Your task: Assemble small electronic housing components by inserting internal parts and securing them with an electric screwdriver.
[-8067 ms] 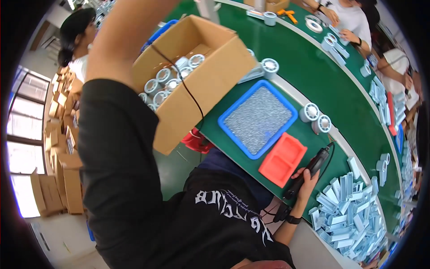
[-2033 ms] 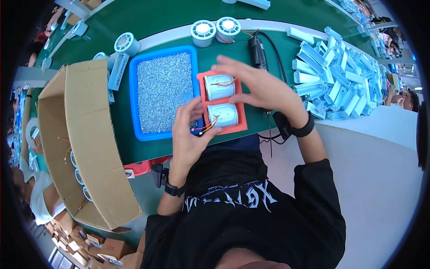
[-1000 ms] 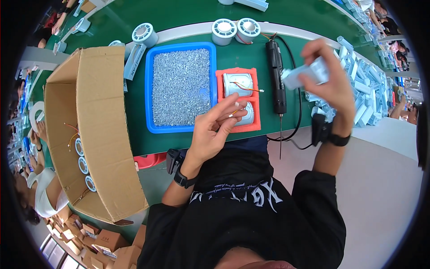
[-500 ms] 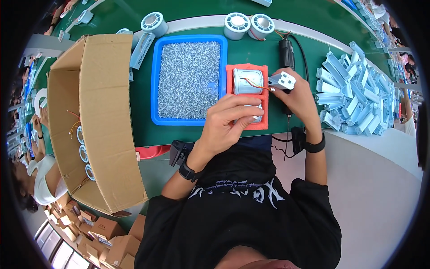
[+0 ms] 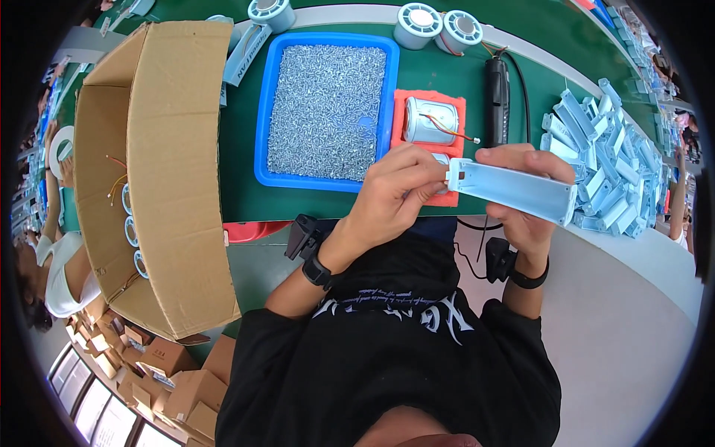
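Observation:
My right hand [image 5: 532, 197] holds a long, pale blue plastic channel-shaped housing [image 5: 514, 192], its hollow side showing. At the housing's left end, the fingers of my left hand [image 5: 398, 190] are pinched together. What they grip is mostly hidden. Beneath the hands lies a red foam holder [image 5: 399, 127] with two cradles. In its far cradle rests a white cylindrical motor [image 5: 432, 121], with thin wires [image 5: 450, 132] ending in a small white plug. Another motor [image 5: 442, 159] in the near cradle is largely covered by my left hand and the housing.
Left of the holder, a blue tray [image 5: 262, 112] contains many small screws. A black electric screwdriver [image 5: 497, 100] lies on the right, beside a pile of pale blue housings [image 5: 596, 160]. A cardboard box [image 5: 179, 179] stands at left; round motors [image 5: 418, 24] line the back.
The housing has been turned from end-on to lengthwise in my right hand. My left hand has moved right to its end. The plug of the far motor now lies free on its wires.

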Demonstrator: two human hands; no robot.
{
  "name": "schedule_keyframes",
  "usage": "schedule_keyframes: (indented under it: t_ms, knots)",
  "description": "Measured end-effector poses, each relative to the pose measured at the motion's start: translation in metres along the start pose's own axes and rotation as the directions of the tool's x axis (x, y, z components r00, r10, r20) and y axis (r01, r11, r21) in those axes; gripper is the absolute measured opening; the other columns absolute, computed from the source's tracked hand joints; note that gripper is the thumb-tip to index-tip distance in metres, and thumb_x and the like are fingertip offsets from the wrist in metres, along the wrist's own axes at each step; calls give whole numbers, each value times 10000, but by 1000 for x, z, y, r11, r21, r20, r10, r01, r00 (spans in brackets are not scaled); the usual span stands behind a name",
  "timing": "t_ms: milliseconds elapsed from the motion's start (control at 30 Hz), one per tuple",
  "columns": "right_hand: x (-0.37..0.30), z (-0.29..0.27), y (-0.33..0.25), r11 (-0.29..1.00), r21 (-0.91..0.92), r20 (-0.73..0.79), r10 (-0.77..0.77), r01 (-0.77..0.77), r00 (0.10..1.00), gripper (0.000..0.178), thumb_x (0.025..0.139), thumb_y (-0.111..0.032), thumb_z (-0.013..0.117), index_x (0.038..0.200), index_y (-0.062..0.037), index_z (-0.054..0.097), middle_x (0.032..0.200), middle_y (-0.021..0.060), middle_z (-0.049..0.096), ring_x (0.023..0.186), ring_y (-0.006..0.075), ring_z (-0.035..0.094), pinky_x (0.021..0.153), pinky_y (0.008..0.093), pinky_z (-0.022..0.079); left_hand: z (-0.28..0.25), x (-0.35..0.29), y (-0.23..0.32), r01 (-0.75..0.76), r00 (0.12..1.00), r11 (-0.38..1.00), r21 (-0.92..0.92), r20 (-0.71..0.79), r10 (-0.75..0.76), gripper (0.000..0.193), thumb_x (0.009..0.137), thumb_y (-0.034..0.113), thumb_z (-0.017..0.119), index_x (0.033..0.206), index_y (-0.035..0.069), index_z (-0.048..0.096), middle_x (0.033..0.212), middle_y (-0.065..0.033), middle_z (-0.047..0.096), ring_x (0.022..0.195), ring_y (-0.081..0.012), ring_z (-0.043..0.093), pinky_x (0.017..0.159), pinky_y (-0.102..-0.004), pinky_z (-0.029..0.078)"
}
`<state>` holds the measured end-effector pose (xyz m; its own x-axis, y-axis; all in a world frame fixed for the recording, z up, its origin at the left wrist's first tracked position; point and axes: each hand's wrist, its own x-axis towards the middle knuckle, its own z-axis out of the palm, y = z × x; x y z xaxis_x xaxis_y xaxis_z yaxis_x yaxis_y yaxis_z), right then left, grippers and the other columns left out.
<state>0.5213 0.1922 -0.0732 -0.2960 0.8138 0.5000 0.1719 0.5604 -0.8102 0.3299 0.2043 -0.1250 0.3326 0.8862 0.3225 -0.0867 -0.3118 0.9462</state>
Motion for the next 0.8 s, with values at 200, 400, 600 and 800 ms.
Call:
schedule_keyframes:
  t_ms: [200, 400, 600, 800]
  knots:
    - [5, -1, -5, 1000, -16, 59, 23, -22, 998, 628, 721, -136, 805, 1226, -72, 436, 1053, 169, 668, 962, 280, 624, 822, 354, 481, -2, -2, -3, -31, 999, 999, 41, 18, 31, 103, 777, -50, 644, 872, -11, 640, 819, -90, 583, 741, -248, 574, 664, -328, 460]
    - [1, 4, -9, 996, -32, 66, 82, -81, 994, 618, 664, -85, 836, 1188, -70, 508, 1085, 124, 676, 988, 268, 618, 834, 353, 477, -4, -3, -3, -32, 998, 996, 87, 56, 27, 157, 773, -62, 617, 923, -22, 636, 856, -102, 591, 787, -247, 597, 684, -324, 475]
    - [-10, 7, -1, 993, -78, 95, 94, -87, 991, 611, 724, -141, 803, 1213, -80, 442, 1069, 160, 657, 994, 275, 610, 833, 361, 493, -4, 3, -7, -124, 991, 979, 162, 59, 116, 242, 754, -56, 611, 991, -16, 626, 951, -118, 627, 915, -290, 621, 797, -359, 486]
    - [-9, 6, 0, 982, -174, 125, 97, -75, 987, 606, 761, -157, 783, 1229, -86, 406, 1064, 174, 648, 1007, 279, 605, 848, 363, 495, -11, 0, -12, -114, 981, 955, 275, 181, 65, 313, 718, -82, 585, 1020, -5, 624, 1056, -138, 635, 1035, -318, 599, 884, -404, 468]
